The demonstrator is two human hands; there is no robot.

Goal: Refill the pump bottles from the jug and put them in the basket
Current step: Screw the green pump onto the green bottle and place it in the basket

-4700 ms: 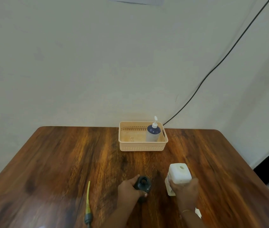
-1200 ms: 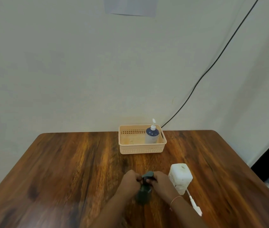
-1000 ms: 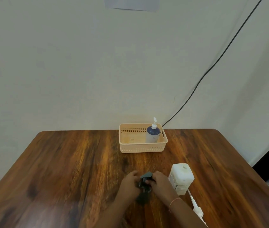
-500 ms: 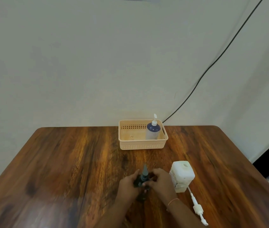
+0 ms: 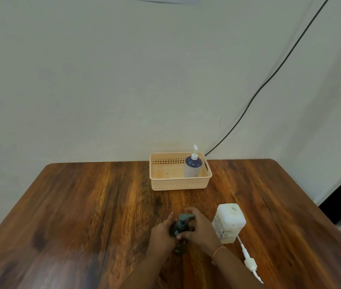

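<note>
Gripping: left hand (image 5: 161, 233) and right hand (image 5: 200, 228) wrapped the dark pump bottle (image 5: 179, 228) from both sides, near the table's (image 5: 82, 205) front edge.
Look: dark body, grey-green pump head on top, upright.
Jug (image 5: 229, 223): white, just right of the hands.
Basket (image 5: 180, 185): at far edge, holding a blue bottle (image 5: 193, 166) in its right end.
Room: left half bare wood.

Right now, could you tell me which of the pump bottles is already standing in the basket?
The dark blue bottle with the white pump, upright at the right end of the peach basket. The dark green pump bottle is on the table, held in both hands.
</note>
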